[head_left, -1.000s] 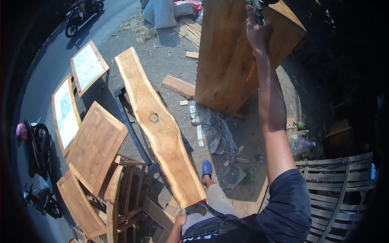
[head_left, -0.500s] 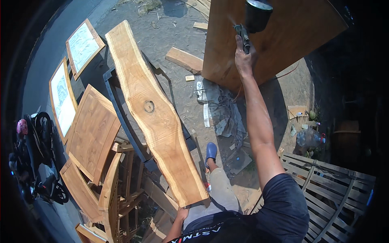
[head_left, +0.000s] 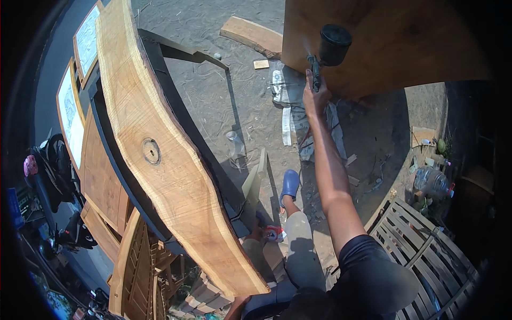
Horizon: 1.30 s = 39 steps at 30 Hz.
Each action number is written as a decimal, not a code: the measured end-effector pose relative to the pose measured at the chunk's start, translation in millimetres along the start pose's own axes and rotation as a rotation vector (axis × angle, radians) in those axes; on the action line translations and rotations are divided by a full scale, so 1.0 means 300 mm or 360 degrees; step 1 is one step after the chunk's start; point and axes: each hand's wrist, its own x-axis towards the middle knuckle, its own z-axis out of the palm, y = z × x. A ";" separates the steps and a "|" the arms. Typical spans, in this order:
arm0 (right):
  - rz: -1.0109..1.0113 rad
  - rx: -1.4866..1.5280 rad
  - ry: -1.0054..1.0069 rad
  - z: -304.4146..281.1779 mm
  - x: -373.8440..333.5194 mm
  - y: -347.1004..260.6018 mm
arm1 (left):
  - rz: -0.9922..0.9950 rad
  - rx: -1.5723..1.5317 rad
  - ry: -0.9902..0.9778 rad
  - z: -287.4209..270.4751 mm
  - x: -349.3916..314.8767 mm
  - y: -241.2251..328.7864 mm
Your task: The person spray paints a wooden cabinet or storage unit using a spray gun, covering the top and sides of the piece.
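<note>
Left hand [head_left: 239,305] at near end of live-edge wooden slab [head_left: 160,176]; fingers mostly hidden, hold cannot be told. Slab lies lengthwise on dark frame [head_left: 128,193], overhanging frame's near edge. Farther out, right hand [head_left: 316,100], fingers closed around handle of spray gun [head_left: 314,72]. Gun raised near lower-left corner of brown wooden panel [head_left: 394,42]; faint mist [head_left: 306,44] at nozzle.

Right arm [head_left: 332,173] outstretched, right hand [head_left: 316,99] curled tight; left hand [head_left: 239,303] low.

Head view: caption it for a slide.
Right hand holding a spray gun before a brown panel, with a wavy-edged slab to the left.
</note>
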 end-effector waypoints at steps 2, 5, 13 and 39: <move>-0.0084 -0.0096 0.0057 0.073 -0.006 0.141 | -0.0114 -0.0029 0.0052 -0.006 -0.013 0.053; -0.0192 -0.0088 0.0171 0.183 0.011 0.336 | -0.0187 -0.0052 0.0115 -0.007 -0.009 0.085; -0.0025 -0.0102 0.0131 0.385 -0.041 0.666 | -0.0525 -0.0191 0.0187 -0.030 0.073 0.352; -0.0110 -0.0245 -0.0108 -0.079 -0.017 -0.087 | -0.0273 -0.0076 0.0090 -0.114 0.147 0.132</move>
